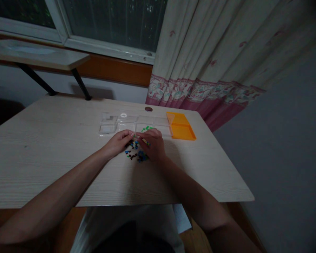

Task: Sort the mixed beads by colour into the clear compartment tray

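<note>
My left hand (121, 140) is closed, thumb and fingertips pinched at a small pale, see-through piece (136, 137) with a touch of green. My right hand (153, 142) meets it from the other side, fingers curled, and yellowish bits show by its fingertips. What exactly the fingers grip is too small to make out. Just below both hands lies a loose pile of tiny blue, black and brown pieces (141, 155). Behind the hands stand clear plastic compartment trays (107, 128), and several small green pieces (147, 128) lie in one compartment.
An orange plastic tray (183, 131) adjoins the clear trays on the right. A dark oval disc (148, 109) sits near the back edge of the pale wooden table (55, 151). A raised shelf (42, 54) on black legs stands at back left; a curtain (189, 80) hangs behind.
</note>
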`<state>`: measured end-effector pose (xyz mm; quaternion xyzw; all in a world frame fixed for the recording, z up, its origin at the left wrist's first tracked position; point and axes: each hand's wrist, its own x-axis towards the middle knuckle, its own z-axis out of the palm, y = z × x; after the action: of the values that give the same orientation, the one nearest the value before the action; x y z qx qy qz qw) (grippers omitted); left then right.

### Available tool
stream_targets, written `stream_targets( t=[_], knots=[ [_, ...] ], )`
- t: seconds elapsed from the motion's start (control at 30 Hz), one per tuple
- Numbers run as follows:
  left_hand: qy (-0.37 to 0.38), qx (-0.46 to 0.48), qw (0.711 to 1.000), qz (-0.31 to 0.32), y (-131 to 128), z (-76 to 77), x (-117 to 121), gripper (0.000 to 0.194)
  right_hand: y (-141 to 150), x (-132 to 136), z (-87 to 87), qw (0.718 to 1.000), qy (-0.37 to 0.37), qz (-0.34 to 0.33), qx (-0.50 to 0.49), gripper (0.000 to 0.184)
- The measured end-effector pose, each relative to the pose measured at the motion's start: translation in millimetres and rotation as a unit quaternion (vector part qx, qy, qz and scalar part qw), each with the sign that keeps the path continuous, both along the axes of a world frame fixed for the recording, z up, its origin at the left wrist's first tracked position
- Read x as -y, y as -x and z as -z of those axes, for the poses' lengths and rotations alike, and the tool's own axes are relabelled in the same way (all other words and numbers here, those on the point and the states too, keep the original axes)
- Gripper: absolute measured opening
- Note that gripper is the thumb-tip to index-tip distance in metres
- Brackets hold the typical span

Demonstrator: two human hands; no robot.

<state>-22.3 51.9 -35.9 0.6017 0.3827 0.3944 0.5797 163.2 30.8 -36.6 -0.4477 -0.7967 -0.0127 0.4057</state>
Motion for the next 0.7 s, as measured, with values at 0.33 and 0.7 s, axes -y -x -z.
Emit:
stream_targets(
  t=[0.33, 0.7],
  knots=[
    [-0.062, -0.05, 0.997, -0.023, -0.7, 2.1, 0.3, 0.037, -1.1, 2.1, -0.7, 0.999, -0.008, 0.006, 0.031, 0.028],
    [-0.138, -0.105, 0.981, -0.09, 2.3, 8.5, -6.8, 0.037, -12.3, -5.7, -0.2, 0.999, -0.02, 0.04, 0.022, 0.019]
  ],
)
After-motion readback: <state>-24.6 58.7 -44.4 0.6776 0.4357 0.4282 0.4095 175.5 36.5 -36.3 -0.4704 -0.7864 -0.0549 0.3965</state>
